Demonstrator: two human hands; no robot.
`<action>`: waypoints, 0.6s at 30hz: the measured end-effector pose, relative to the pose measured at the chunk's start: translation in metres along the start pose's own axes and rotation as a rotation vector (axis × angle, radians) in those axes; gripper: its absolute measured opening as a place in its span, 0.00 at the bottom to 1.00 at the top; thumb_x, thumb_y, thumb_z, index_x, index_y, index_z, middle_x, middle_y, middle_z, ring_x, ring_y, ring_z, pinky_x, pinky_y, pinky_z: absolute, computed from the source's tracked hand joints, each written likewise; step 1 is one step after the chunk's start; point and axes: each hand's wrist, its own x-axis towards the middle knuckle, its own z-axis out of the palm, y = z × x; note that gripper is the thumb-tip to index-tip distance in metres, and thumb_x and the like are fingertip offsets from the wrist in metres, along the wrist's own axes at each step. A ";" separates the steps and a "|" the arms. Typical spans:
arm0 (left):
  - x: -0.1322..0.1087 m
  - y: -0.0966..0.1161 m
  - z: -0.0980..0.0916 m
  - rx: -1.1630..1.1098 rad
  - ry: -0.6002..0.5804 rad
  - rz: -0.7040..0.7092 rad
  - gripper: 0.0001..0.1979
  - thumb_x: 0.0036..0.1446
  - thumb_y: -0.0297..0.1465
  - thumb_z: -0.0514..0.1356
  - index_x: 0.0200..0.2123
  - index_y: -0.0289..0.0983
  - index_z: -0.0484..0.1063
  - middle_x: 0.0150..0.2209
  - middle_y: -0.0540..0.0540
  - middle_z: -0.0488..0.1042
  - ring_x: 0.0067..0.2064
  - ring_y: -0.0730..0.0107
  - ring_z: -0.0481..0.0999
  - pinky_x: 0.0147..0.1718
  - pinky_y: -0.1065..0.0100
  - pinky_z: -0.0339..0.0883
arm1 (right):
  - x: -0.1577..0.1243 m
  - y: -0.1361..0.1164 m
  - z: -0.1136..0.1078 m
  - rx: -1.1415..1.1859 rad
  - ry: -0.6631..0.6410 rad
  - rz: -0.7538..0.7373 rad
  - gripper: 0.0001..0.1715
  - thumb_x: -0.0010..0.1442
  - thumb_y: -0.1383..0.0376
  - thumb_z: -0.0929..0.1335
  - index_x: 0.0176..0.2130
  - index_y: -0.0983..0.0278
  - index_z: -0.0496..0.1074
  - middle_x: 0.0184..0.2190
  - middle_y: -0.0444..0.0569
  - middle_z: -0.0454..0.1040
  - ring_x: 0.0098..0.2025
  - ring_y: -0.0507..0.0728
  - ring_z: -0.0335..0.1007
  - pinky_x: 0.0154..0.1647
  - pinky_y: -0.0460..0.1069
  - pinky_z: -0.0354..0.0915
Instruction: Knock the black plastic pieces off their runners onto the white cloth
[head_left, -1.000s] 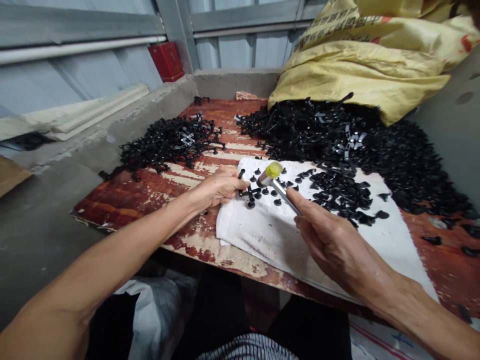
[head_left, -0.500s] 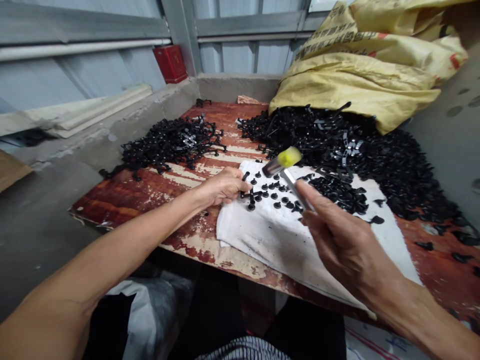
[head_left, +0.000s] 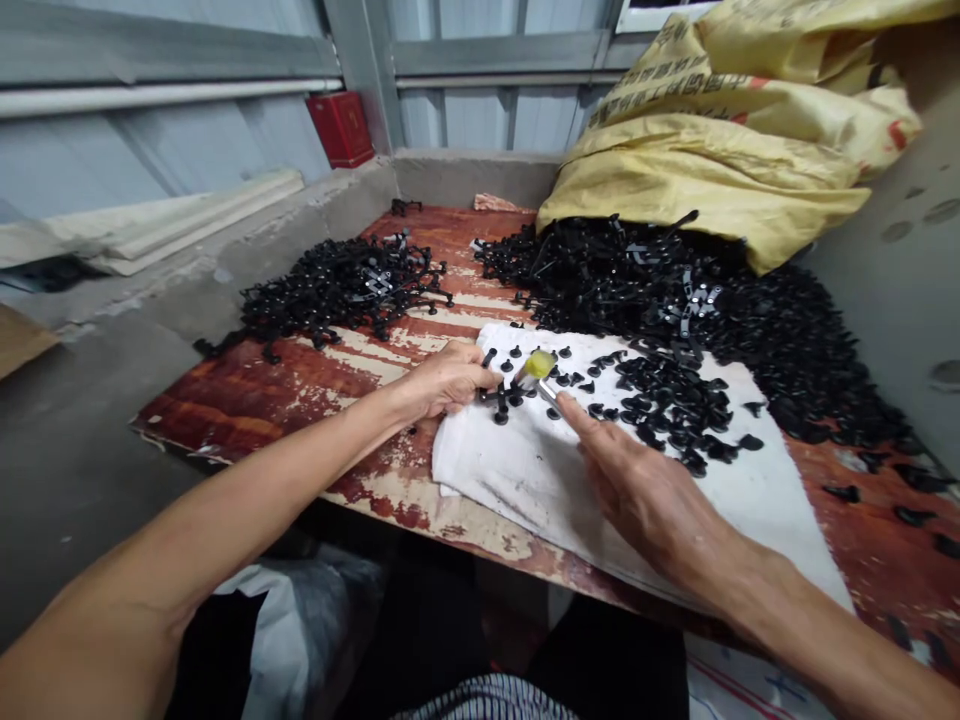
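My left hand [head_left: 451, 380] is closed on a black jointed linkage piece [head_left: 501, 398] at the left edge of a white cloth [head_left: 495, 475]. Fingers cover part of that piece. In my right hand [head_left: 634, 470] is a small hammer [head_left: 540, 366] with a yellow end and a metal handle. Its head is down close beside the linkage piece; blur hides whether they touch. Small black knob-like parts [head_left: 565, 352] stand around the hammer head. A denser heap of such parts [head_left: 675, 400] lies on the cloth to the right.
A pile of black linkages [head_left: 337, 285] sits on the left of the worn red table [head_left: 420, 345]. More black parts [head_left: 600, 270] spill from a yellow sack [head_left: 697, 170] at the back right. Behind the table's far left corner, a red box [head_left: 341, 130] stands on a ledge.
The hammer has swung down and left, from above the cloth to beside the linkage piece. My right hand moved with it, while my left hand stayed nearly still.
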 end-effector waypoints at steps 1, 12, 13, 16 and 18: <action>0.001 0.000 0.000 0.001 0.000 -0.014 0.13 0.56 0.24 0.59 0.23 0.38 0.59 0.12 0.59 0.52 0.11 0.85 0.47 0.12 0.75 0.34 | -0.001 0.001 0.001 -0.002 -0.020 -0.029 0.39 0.61 0.75 0.59 0.67 0.53 0.54 0.44 0.52 0.79 0.40 0.60 0.79 0.35 0.54 0.76; -0.027 0.012 0.005 -0.099 -0.086 0.009 0.08 0.59 0.26 0.56 0.26 0.33 0.67 0.23 0.51 0.70 0.13 0.88 0.53 0.12 0.77 0.38 | -0.009 -0.013 -0.012 0.359 0.149 0.348 0.27 0.65 0.64 0.61 0.63 0.57 0.62 0.27 0.45 0.73 0.23 0.54 0.69 0.22 0.48 0.68; -0.033 0.012 0.009 -0.080 -0.130 0.027 0.08 0.59 0.26 0.56 0.27 0.33 0.68 0.22 0.50 0.70 0.13 0.87 0.53 0.13 0.77 0.40 | -0.015 -0.015 -0.013 0.445 0.204 0.447 0.27 0.66 0.62 0.61 0.63 0.56 0.61 0.23 0.42 0.69 0.19 0.52 0.64 0.18 0.46 0.64; -0.042 0.009 0.025 0.026 -0.211 0.097 0.11 0.59 0.28 0.55 0.23 0.34 0.66 0.18 0.54 0.65 0.15 0.85 0.53 0.14 0.77 0.43 | -0.033 -0.017 -0.012 0.679 0.252 0.672 0.28 0.65 0.56 0.63 0.62 0.57 0.60 0.20 0.37 0.62 0.15 0.50 0.56 0.13 0.45 0.56; -0.040 0.006 0.034 0.136 -0.186 0.188 0.13 0.58 0.28 0.55 0.21 0.34 0.64 0.17 0.55 0.61 0.17 0.84 0.53 0.16 0.77 0.45 | -0.042 -0.014 -0.008 0.808 0.257 0.760 0.31 0.63 0.54 0.65 0.62 0.57 0.60 0.21 0.37 0.64 0.15 0.50 0.55 0.13 0.45 0.55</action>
